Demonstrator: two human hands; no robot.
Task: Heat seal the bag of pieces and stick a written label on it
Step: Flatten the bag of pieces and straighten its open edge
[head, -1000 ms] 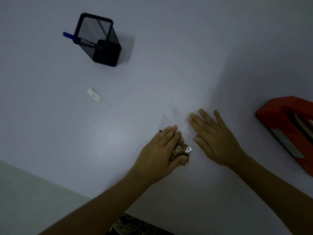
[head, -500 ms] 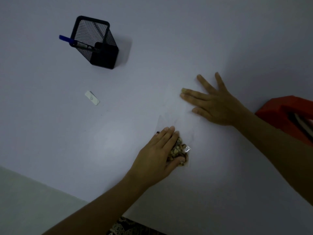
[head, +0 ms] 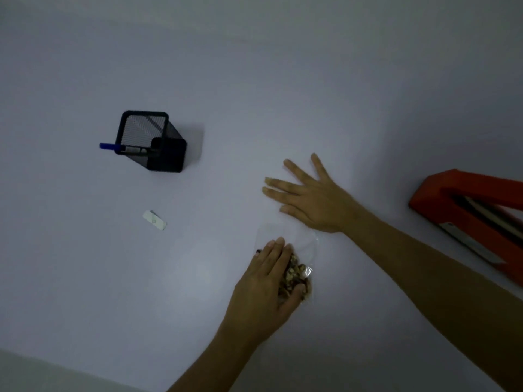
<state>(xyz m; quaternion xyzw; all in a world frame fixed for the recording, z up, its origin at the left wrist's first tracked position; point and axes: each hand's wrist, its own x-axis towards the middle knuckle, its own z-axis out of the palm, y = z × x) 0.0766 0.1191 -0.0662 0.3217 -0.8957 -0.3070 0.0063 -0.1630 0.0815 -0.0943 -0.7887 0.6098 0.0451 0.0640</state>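
Two flat palms: left grip (head: 268, 281) presses bag of pieces (head: 298, 274) onto worktop (head: 184, 292); right grip (head: 311, 199) lies fingers-spread just beyond.

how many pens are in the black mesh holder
1: a blue-capped pen leaning out the left side of the mesh holder. Others could be hidden behind the dark mesh.

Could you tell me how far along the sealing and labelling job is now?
Done: the pieces sit in the clear bag. In hand: the left hand presses the filled end while the right hand lies flat by its empty top. Left: sealing, as the heat sealer stands untouched at the right, and labelling, as the label lies apart on the table with the pen in its holder.
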